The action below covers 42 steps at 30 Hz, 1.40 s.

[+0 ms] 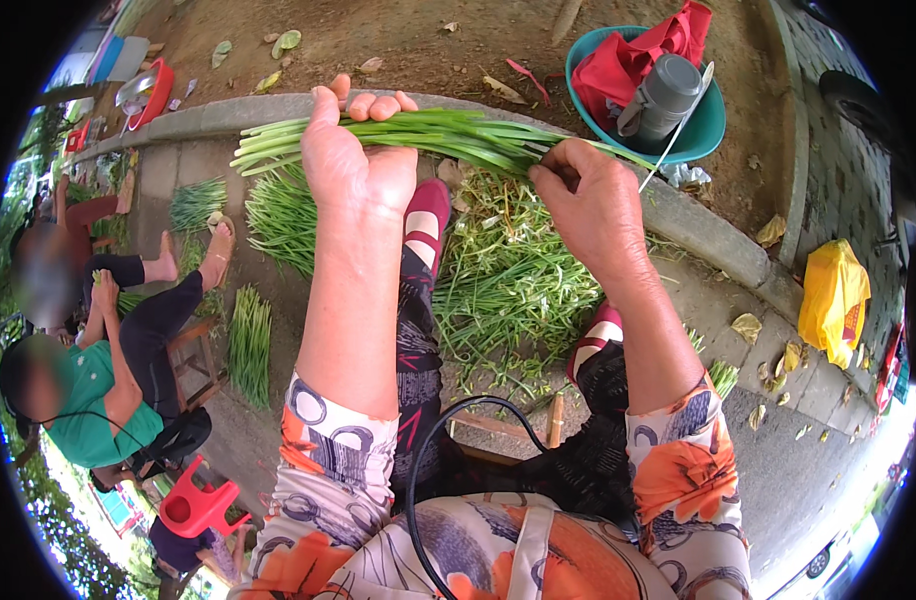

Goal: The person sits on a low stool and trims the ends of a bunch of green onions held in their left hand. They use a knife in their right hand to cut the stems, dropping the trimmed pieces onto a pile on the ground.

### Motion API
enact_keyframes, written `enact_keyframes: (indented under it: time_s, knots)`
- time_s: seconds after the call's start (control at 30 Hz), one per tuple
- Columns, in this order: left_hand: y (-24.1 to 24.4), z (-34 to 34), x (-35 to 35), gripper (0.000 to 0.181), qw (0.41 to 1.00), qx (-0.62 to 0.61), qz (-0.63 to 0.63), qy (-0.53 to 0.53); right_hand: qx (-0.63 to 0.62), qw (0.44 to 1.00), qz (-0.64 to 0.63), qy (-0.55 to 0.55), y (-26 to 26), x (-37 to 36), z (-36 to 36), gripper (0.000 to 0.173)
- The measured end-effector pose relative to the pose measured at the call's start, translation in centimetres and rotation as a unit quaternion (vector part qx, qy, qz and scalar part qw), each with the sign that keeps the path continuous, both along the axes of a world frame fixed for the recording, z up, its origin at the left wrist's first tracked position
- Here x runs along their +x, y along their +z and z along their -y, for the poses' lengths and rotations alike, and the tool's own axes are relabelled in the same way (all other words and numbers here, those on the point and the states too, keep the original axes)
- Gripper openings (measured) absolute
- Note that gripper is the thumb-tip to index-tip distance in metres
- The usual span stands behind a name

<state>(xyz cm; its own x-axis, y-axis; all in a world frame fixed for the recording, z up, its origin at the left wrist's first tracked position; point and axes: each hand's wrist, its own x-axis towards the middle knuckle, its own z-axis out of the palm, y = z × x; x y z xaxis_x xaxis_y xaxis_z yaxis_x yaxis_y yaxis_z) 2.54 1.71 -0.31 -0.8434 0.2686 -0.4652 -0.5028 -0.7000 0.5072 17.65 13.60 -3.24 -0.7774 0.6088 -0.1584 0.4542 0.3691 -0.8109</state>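
Note:
My left hand (357,154), palm up, grips a long bunch of green garlic chives (443,135), held crosswise with its pale stem ends out to the left. At the leafy right end, my right hand (589,199) pinches some of the leaves; its fingertips are partly hidden. Below the bunch, a loose heap of chives and trimmings (514,277) lies on the ground between my shoes. A neater pile of chives (282,217) lies left of my left forearm.
A teal basin (709,139) holds a red bag (615,67) and a grey flask (664,94) behind the stone kerb (698,217). A yellow plastic bag (835,304) sits at right. Chive bundles (249,345) and seated people (105,390) are at left, near a red plastic stool (195,499).

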Motion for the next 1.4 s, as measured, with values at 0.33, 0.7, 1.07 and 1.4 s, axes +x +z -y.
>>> enact_keyframes:
  time_s: [0.33,0.7,1.07,1.4]
  knots:
    - [-0.2,0.4,-0.9,0.026,0.998,-0.041,0.011,0.038,-0.029,0.998,-0.047,0.026,0.2,0.8,0.1,0.013]
    - [-0.7,-0.1,-0.7,0.026,0.997,-0.055,0.0,0.057,0.007,0.994,-0.094,-0.053,0.4,1.3,0.0,0.01]
    - [0.0,1.1,-2.0,0.024,0.994,-0.046,-0.02,0.094,-0.127,0.987,-0.082,0.058,-0.2,2.1,-1.5,0.015]
    - [-0.1,0.2,-0.6,0.024,0.998,-0.048,-0.022,0.044,0.003,0.996,0.009,0.083,0.9,1.3,0.5,0.019]
